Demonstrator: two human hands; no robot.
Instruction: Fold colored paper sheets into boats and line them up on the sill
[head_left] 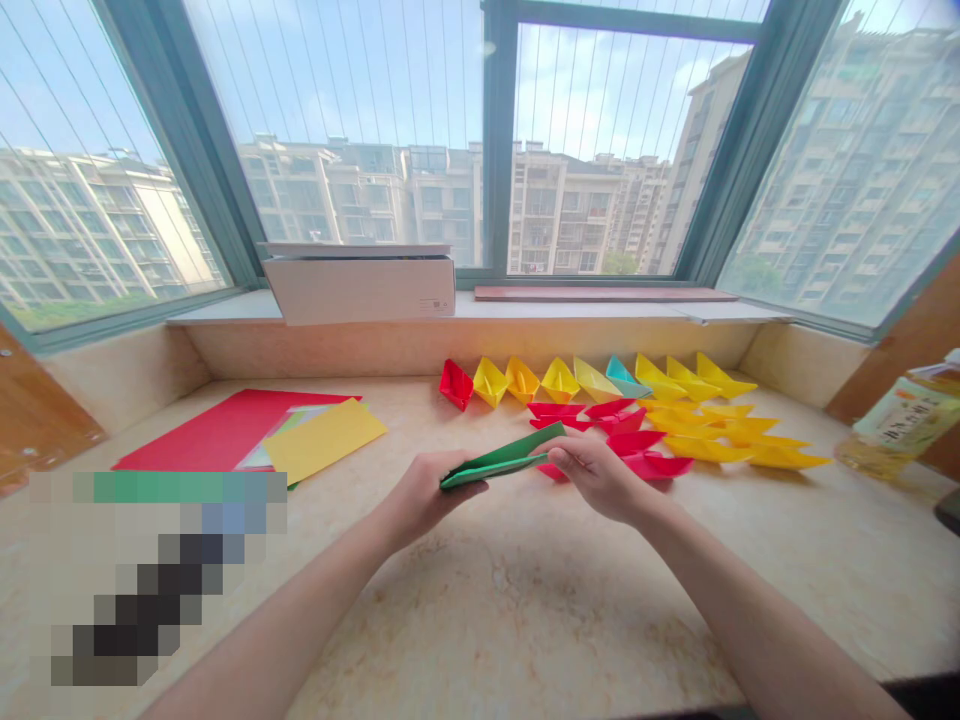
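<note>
A piece of folded green paper (502, 462) is held up above the counter between both hands, its two layers parted along the near edge. My left hand (427, 492) grips its left end, with fingers passing underneath. At the right end, my right hand (596, 470) pinches the paper between thumb and fingers. Just behind my right hand lie several red paper boats (637, 450), partly covered by the hand. Yellow paper boats (716, 435) stand to their right. Along the back runs a row of boats, with a red boat (456, 385) at its left end and a blue-green boat (626, 377) among yellow ones.
Red sheets (202, 430) and a yellow sheet (326, 440) lie at the left on the stone counter (495, 620). A white box (360, 288) sits on the window ledge. A bottle of yellow liquid (904, 420) stands at the right. A blurred patch covers the lower left.
</note>
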